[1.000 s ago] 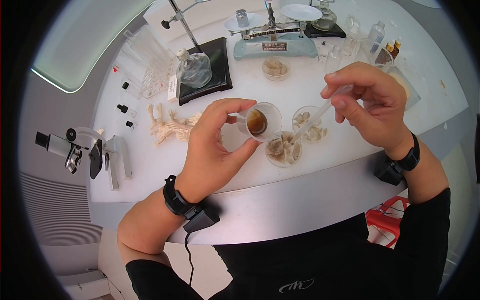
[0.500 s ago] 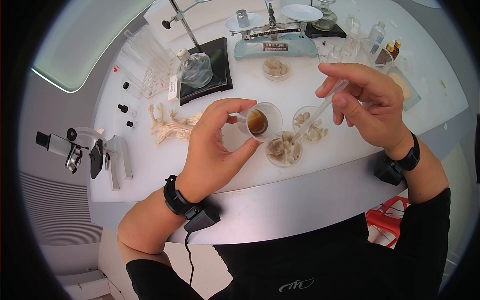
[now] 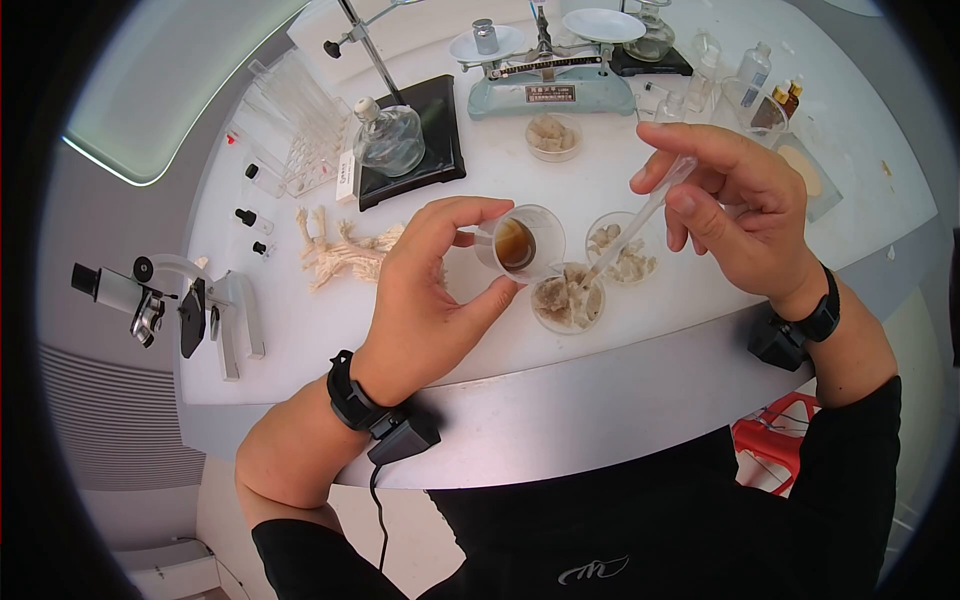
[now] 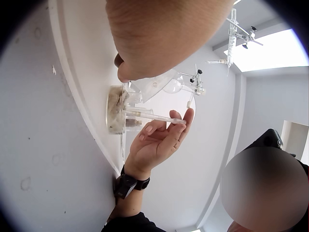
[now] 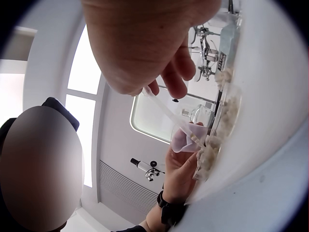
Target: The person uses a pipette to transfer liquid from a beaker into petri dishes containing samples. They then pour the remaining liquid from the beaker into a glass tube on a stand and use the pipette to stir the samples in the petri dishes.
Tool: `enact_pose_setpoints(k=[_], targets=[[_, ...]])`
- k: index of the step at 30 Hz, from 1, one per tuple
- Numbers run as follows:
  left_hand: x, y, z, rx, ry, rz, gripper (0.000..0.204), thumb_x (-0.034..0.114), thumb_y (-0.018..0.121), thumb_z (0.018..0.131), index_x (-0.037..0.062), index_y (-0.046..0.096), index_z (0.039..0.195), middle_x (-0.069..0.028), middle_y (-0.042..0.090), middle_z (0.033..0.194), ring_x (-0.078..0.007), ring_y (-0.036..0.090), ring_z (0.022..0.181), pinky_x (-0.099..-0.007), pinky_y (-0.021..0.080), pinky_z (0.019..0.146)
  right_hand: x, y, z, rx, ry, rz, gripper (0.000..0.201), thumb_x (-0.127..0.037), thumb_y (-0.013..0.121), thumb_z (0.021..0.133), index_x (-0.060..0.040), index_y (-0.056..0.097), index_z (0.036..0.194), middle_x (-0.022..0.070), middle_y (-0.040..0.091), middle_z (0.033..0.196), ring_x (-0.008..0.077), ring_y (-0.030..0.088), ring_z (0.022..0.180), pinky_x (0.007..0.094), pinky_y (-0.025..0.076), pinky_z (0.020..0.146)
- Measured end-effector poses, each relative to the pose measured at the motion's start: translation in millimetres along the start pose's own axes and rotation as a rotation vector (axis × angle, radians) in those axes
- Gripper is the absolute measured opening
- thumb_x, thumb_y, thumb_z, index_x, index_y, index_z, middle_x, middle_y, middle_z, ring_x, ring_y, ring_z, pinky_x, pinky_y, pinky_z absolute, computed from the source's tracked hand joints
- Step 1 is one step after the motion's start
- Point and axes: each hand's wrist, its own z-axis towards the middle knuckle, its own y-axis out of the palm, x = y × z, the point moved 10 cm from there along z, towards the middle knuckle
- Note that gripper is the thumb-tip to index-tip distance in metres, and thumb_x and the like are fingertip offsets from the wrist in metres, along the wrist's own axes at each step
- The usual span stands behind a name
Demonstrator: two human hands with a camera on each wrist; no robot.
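My left hand [image 3: 425, 285] grips a small clear plastic cup [image 3: 548, 240] between thumb and fingers. The cup is tilted, with brown liquid in its bottom. Its lower rim overlaps a petri dish [image 3: 570, 322] of grey-brown clumps in the head view. A translucent plastic dropper [image 3: 628, 240] slants down from my right hand [image 3: 745, 205], its tip at the clumps. My right thumb and fingers hold its upper end, with the index finger stretched out above. In the right wrist view, the dropper [image 5: 166, 112] passes close by the cup [image 5: 182, 141].
Another petri dish [image 3: 640, 270] of pale pieces stands just behind, and a third [image 3: 552, 140] before the balance scale [image 3: 550, 92]. Pale rope-like roots [image 3: 340, 252] lie left of my left hand. A microscope [image 3: 235, 310], glass flask [image 3: 388, 140], test tubes and bottles surround the work.
My right index finger has straightened and shifted slightly left, showing more of the dropper's upper end. The left hand and cup stay almost still.
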Motion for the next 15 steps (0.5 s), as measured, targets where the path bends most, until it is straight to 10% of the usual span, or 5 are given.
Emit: enact_pose_setpoints(k=[15], targets=[[1.2, 0.0, -0.1, 0.002, 0.0, 0.0, 0.057, 0.008, 0.092, 0.094, 0.0055, 0.068, 0.145, -0.0086, 0.074, 0.143, -0.0212, 0.07, 0.13, -0.0393, 0.056, 0.11, -0.3, -0.4, 0.1, 0.006, -0.017, 0.007, 0.042, -0.006, 0.072, 0.112, -0.0005, 0.069, 0.154, 0.0154, 0.081, 0.119, 0.0035, 0.069, 0.072, 0.0197, 0.058, 0.063]])
